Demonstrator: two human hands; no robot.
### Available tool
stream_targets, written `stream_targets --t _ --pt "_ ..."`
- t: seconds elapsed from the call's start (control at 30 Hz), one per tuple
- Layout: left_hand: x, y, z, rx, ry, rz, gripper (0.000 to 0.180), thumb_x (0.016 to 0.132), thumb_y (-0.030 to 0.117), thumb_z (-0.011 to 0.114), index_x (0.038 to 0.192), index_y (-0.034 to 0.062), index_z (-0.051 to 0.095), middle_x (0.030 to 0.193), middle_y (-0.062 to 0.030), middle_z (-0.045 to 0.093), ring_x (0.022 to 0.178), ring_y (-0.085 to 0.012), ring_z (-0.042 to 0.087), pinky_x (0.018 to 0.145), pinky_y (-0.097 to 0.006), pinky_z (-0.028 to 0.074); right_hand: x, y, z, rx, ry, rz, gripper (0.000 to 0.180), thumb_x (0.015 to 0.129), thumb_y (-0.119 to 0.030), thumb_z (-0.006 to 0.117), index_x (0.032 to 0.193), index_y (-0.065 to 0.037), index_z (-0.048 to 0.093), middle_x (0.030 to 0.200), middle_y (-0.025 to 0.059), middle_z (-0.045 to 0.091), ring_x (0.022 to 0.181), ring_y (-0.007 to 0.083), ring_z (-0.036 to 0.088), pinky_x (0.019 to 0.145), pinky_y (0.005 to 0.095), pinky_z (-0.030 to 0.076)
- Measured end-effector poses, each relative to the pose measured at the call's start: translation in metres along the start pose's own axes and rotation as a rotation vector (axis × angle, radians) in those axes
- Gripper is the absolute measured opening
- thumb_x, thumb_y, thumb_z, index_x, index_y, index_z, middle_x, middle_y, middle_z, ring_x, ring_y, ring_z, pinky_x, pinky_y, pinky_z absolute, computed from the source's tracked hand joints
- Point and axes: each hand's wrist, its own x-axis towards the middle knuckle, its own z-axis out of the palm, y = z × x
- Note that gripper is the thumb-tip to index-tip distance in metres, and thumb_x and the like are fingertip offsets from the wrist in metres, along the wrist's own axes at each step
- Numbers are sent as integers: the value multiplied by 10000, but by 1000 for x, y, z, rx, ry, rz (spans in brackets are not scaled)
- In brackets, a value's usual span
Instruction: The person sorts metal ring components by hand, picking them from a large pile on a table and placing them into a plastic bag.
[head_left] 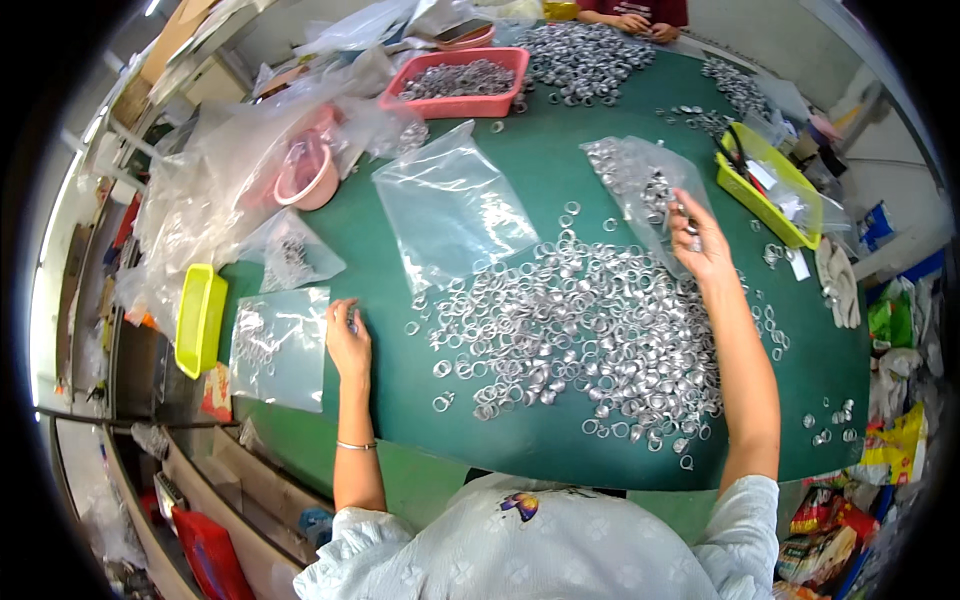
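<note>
A wide heap of silver metal rings (590,330) covers the middle of the green table (400,400). My right hand (703,245) is closed at the right edge of a clear plastic bag (625,180) with rings inside; silver rings show between its fingers. Toward the left, my left hand (348,345) has its fingers curled, with a small silver glint at them that is too small to name. It is beside the edge of a flat clear bag (305,350), on which several small silver pieces lie. Another clear bag (455,205), large and flat, lies behind the heap.
Lime-green baskets stand at the left (200,320) and right (770,185). Farther back are a pink tub of rings (455,105), a pink bowl (308,180) and another ring heap (585,62). A person's hands (645,27) rest at the far edge. A glove (838,280) lies at right.
</note>
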Motion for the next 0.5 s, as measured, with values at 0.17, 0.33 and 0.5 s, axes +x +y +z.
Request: stream_targets --t 0.17,0.33,0.5 --pt "-4 14 20 -44 -135 114 155 798 35 572 952 45 586 1029 -113 529 961 -292 497 823 -383 400 24 5 -9 -1321 200 -733 226 749 -106 655 968 -53 641 763 115 625 678 223 602 517 316 451" --pt "-15 14 20 161 -194 32 203 818 160 584 996 62 583 1122 -121 494 1076 -312 446 916 -527 304 33 25 -5 -2183 308 -750 132 737 -60 566 848 -42 635 969 182 589 788 357 623 702 426 512" --pt "-16 43 10 205 -110 26 304 850 172 556 1124 44 523 1297 -156 378 1216 -356 346 980 -574 235 44 30 -21 -2255 270 -888 98 739 -43 565 820 2 597 966 188 570 706 312 638 617 410 521"
